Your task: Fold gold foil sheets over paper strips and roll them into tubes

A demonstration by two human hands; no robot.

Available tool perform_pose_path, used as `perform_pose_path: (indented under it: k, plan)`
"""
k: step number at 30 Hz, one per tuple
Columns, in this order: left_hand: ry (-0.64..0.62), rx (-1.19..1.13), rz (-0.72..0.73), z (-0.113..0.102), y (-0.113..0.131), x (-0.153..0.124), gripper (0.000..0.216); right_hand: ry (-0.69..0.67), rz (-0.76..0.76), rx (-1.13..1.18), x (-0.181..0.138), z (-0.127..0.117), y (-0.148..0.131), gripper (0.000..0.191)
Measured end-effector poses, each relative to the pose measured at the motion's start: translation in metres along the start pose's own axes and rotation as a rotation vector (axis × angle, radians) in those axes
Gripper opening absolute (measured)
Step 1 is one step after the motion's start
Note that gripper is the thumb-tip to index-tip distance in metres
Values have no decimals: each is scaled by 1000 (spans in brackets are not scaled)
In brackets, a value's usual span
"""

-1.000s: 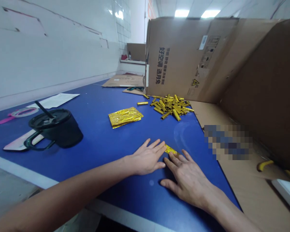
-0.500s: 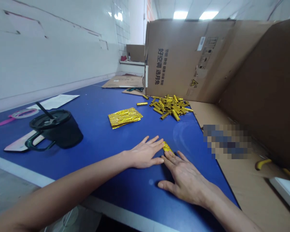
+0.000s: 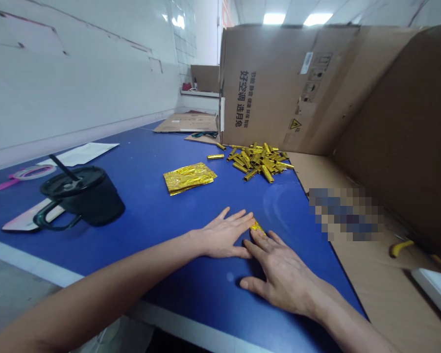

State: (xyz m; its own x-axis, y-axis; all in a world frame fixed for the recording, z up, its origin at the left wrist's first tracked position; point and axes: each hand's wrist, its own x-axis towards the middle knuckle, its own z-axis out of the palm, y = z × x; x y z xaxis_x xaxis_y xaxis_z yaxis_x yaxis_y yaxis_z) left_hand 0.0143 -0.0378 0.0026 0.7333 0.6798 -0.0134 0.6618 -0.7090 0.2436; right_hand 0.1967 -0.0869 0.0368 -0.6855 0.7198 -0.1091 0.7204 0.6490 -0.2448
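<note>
Both my hands lie flat on a blue table [image 3: 191,279], fingers spread. Between them sits a small piece of gold foil [image 3: 257,227], partly hidden. My right hand [image 3: 279,277] presses its fingertips onto that foil, and the fingertips of my left hand [image 3: 224,235] touch its near side. Farther off lies a heap of rolled gold foil tubes [image 3: 257,162], with a flat stack of gold foil sheets [image 3: 189,178] to its left. One loose tube [image 3: 215,157] lies beside the heap.
A black lidded mug with a straw [image 3: 83,198] stands at the left, near a sheet of paper [image 3: 79,154] and a tape roll [image 3: 33,172]. A cardboard box wall [image 3: 279,88] rises behind the heap. Cardboard [image 3: 375,289] lines the table's right edge.
My right fingers have moved up over the foil piece, and less of it shows. My left hand's fingers have shifted slightly, and the view has drifted a little.
</note>
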Motion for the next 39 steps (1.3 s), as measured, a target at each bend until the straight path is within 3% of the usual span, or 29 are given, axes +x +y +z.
perform_pose_path:
  k: [10, 20, 24, 34, 39]
  plan:
    - [-2, -13, -38, 0, -7, 7, 61, 22, 63, 177, 1, 6, -12, 81]
    - [41, -9, -41, 2, 1, 4, 70, 156, 39, 84, 6, 4, 16, 32]
    - [54, -9, -42, 2, -1, 6, 68, 252, 57, -12, 11, 8, 25, 32]
    - [224, 67, -39, -5, 5, 5, 39, 295, 153, -114, 14, 6, 40, 25]
    - [259, 21, -44, -4, 7, 5, 36, 329, 143, -149, 15, 9, 39, 26]
